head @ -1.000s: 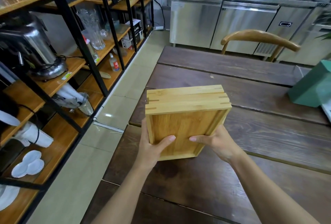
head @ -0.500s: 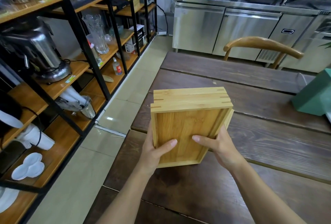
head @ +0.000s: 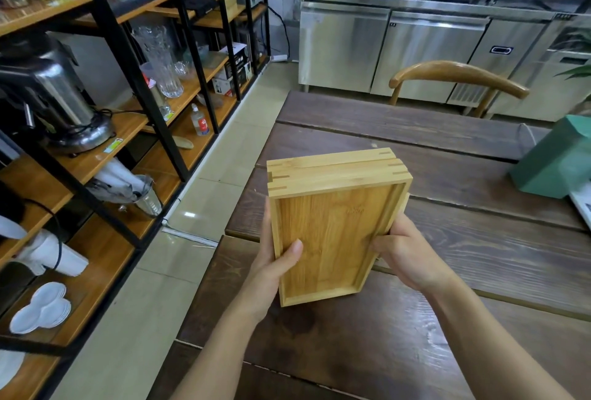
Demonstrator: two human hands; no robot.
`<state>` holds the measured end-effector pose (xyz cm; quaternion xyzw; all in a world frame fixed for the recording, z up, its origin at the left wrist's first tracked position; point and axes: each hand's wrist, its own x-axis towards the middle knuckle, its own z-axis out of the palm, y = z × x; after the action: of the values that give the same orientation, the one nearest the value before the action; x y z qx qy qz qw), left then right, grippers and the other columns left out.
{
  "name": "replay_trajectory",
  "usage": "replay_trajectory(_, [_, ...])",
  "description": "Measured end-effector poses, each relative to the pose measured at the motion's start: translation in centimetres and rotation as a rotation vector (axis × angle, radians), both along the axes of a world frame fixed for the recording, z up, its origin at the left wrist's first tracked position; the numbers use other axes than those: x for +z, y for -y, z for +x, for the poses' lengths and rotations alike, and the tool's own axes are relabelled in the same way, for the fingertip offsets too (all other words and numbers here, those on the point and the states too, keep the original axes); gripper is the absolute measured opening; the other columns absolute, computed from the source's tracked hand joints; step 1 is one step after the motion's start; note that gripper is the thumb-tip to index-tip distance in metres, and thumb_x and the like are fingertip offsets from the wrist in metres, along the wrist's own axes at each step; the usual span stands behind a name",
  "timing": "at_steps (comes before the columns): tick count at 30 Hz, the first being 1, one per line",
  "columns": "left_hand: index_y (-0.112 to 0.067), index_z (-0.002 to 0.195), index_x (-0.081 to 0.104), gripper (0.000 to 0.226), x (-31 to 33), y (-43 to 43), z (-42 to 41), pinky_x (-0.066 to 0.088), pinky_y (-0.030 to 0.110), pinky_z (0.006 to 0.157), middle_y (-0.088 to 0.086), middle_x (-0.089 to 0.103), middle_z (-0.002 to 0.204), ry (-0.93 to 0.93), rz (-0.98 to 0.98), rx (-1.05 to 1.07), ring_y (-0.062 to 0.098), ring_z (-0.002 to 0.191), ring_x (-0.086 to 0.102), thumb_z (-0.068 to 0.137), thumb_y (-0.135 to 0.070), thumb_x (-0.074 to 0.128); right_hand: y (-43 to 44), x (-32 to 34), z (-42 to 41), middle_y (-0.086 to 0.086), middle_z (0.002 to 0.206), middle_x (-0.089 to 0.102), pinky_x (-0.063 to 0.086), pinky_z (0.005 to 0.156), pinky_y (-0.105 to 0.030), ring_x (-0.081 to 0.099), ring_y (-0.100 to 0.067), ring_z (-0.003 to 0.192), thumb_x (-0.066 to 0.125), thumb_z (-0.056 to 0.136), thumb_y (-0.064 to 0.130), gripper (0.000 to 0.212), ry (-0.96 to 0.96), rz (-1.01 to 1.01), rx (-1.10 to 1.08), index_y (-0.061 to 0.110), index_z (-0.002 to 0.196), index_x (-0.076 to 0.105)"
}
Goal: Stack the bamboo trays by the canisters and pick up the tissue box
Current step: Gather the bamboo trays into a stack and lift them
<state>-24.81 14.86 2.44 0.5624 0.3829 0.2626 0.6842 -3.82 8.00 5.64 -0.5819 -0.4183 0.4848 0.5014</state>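
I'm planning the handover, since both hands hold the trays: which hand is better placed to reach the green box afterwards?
Probably the right hand: the green box sits at the table's right edge, on that side. The left hand would have to cross over the trays.

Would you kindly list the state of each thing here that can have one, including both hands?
Bamboo trays: stacked, tilted, held above the table.
Left hand: gripping the stack's left edge, thumb inside the top tray.
Right hand: gripping the stack's right edge.
Green box: resting on the table, untouched.
Steel cabinet doors: closed.
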Motion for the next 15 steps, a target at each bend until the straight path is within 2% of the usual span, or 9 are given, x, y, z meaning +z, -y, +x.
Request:
replay_trajectory(4, [-0.031, 0.153, 0.008, 0.099, 0.3, -0.6, -0.2, 0.036, 0.042, 0.11, -0.003, 0.04, 0.147, -0.13, 0.026, -0.049, 0.017, 0.133, 0.041, 0.077, -0.027, 0.071, -0.5, 0.1, -0.2, -0.01, 0.131, 0.053, 0.045, 0.1, -0.057, 0.053, -0.025, 0.122, 0.043, 0.06, -0.002, 0.077, 0.069, -0.027, -0.014, 0.014, 0.135, 0.04])
replay_trajectory(7, [-0.032, 0.152, 0.013, 0.086, 0.2, -0.6, 0.1, 0.031, 0.055, 0.113, 0.001, 0.041, 0.147, -0.133, 0.047, 0.035, 0.023, 0.135, 0.04, 0.087, 0.005, 0.057, -0.6, 0.6, -0.8, -0.006, 0.128, 0.054, 0.044, 0.102, -0.053, 0.052, -0.019, 0.12, 0.042, 0.06, -0.002, 0.076, 0.105, -0.007, -0.057, 0.016, 0.134, 0.041])
replay_trajectory(9, [-0.032, 0.152, 0.015, 0.085, 0.6, -0.5, 0.5, 0.032, 0.057, 0.111, 0.003, 0.041, 0.147, -0.113, 0.061, 0.088, 0.024, 0.134, 0.04, 0.088, 0.012, 0.05, -0.2, 0.8, -1.2, -0.003, 0.125, 0.054, 0.046, 0.102, -0.047, 0.052, -0.016, 0.12, 0.041, 0.058, -0.004, 0.075, 0.101, 0.047, -0.103, 0.02, 0.13, 0.042])
replay_trajectory(11, [-0.034, 0.152, 0.013, 0.085, 1.0, -0.4, 0.9, 0.032, 0.057, 0.111, 0.002, 0.038, 0.149, -0.09, 0.067, 0.108, 0.023, 0.135, 0.04, 0.09, 0.013, 0.047, 0.3, 0.8, -1.6, 0.005, 0.121, 0.054, 0.047, 0.099, -0.037, 0.052, -0.009, 0.117, 0.04, 0.059, -0.005, 0.073, 0.099, 0.081, -0.12, 0.031, 0.123, 0.044])
replay_trajectory(15, [-0.034, 0.151, 0.01, 0.089, 1.4, 0.0, 1.1, 0.034, 0.053, 0.111, 0.003, 0.037, 0.147, -0.05, 0.099, 0.106, 0.022, 0.132, 0.041, 0.087, 0.011, 0.053, 0.5, 1.0, -1.5, 0.007, 0.116, 0.055, 0.049, 0.093, -0.035, 0.055, -0.008, 0.113, 0.039, 0.06, -0.004, 0.069, 0.091, 0.078, -0.117, 0.036, 0.115, 0.046])
